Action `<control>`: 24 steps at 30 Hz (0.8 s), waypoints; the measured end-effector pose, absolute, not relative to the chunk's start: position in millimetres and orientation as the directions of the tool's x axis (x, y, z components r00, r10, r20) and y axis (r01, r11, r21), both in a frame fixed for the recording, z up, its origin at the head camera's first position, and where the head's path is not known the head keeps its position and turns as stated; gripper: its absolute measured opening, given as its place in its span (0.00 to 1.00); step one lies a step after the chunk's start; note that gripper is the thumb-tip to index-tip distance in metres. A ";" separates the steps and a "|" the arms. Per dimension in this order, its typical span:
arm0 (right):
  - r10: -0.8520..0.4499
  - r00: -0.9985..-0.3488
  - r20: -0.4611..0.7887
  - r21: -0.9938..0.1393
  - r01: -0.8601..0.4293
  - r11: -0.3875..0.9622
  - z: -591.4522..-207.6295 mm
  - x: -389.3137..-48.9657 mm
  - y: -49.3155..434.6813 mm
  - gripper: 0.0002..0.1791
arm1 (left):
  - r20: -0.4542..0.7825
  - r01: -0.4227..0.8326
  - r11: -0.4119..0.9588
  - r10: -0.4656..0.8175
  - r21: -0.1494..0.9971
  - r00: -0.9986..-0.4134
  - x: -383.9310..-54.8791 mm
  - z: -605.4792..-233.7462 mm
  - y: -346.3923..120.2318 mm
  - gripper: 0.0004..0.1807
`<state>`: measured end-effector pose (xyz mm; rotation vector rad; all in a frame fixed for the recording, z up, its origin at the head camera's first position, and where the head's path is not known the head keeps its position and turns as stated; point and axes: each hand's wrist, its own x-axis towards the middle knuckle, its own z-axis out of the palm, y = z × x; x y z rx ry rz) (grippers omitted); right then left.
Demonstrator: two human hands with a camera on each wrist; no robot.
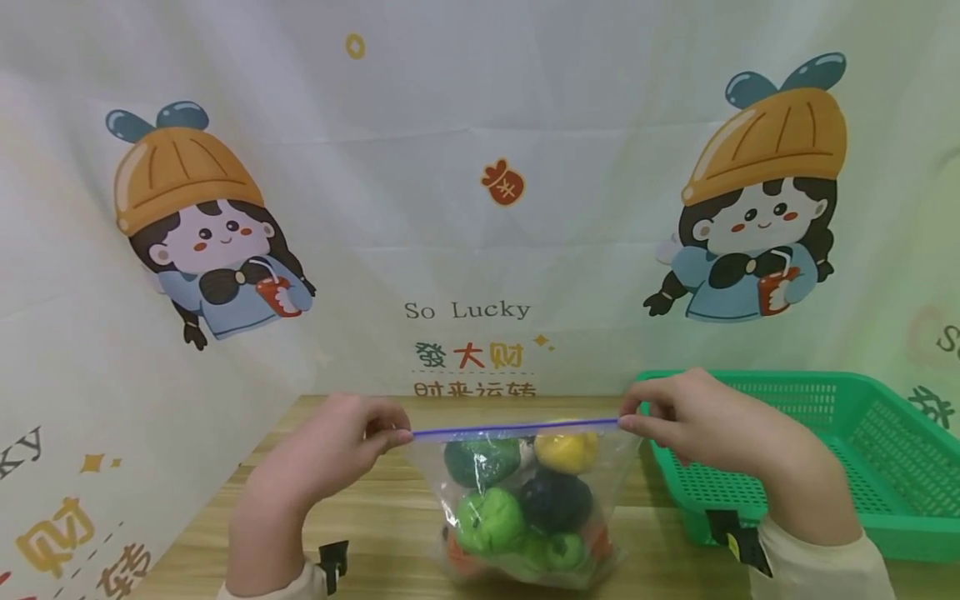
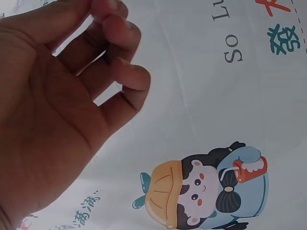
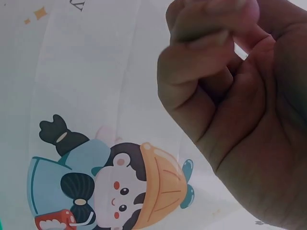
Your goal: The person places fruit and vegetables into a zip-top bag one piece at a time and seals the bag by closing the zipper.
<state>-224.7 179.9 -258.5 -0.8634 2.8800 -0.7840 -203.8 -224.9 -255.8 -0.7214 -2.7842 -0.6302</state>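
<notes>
A clear zip bag [image 1: 433, 479] with a purple zip strip [image 1: 517, 429] stands upright on the table, filled with several fruits or vegetables. Inside show a bright green piece [image 1: 489, 521], a dark green one [image 1: 482, 461], a yellow one [image 1: 566, 452], a near-black round one [image 1: 557, 502] and orange pieces low down. My left hand [image 1: 333, 446] pinches the strip's left end between thumb and finger; my right hand [image 1: 705, 425] pinches its right end. The strip is stretched almost straight between them. Both wrist views show the hands with curled fingers, the bag out of sight.
A green plastic basket [image 1: 847, 533] with perforated sides stands on the right, partly behind my right forearm. Beneath everything lies a wood-grain table [image 1: 375, 533]. A pale printed cloth [image 1: 480, 92] hangs behind the table and along its left side.
</notes>
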 end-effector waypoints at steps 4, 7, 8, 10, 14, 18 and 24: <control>-0.538 -0.835 0.112 -0.487 -0.518 0.703 -259.0 -225.7 181.6 0.10 | 0.309 0.520 0.786 0.430 0.335 -0.848 -203.6 -256.6 -226.2 0.04; -0.553 -0.825 0.117 -0.498 -0.530 0.687 -259.1 -225.8 184.3 0.11 | 0.322 0.536 0.776 0.440 0.334 -0.838 -203.5 -256.3 -227.1 0.05; -0.557 -0.822 0.120 -0.501 -0.534 0.680 -259.0 -225.6 185.3 0.12 | 0.325 0.540 0.771 0.443 0.337 -0.835 -203.0 -256.0 -227.6 0.05; -0.565 -0.816 0.124 -0.507 -0.542 0.671 -259.0 -225.2 187.1 0.13 | 0.331 0.550 0.762 0.449 0.343 -0.830 -201.4 -255.3 -228.9 0.05; -0.578 -0.805 0.135 -0.519 -0.555 0.650 -256.8 -221.3 190.8 0.13 | 0.351 0.557 0.758 0.447 0.341 -0.823 -192.9 -251.9 -229.9 0.07; -0.606 -0.781 0.149 -0.529 -0.581 0.618 -252.1 -213.2 197.2 0.10 | 0.348 0.550 0.748 0.437 0.372 -0.829 -181.0 -246.4 -230.5 0.09; -0.584 -0.801 0.129 -0.535 -0.553 0.639 -252.7 -211.1 203.6 0.11 | 0.307 0.561 0.713 0.470 0.421 -0.828 -183.3 -246.7 -227.4 0.08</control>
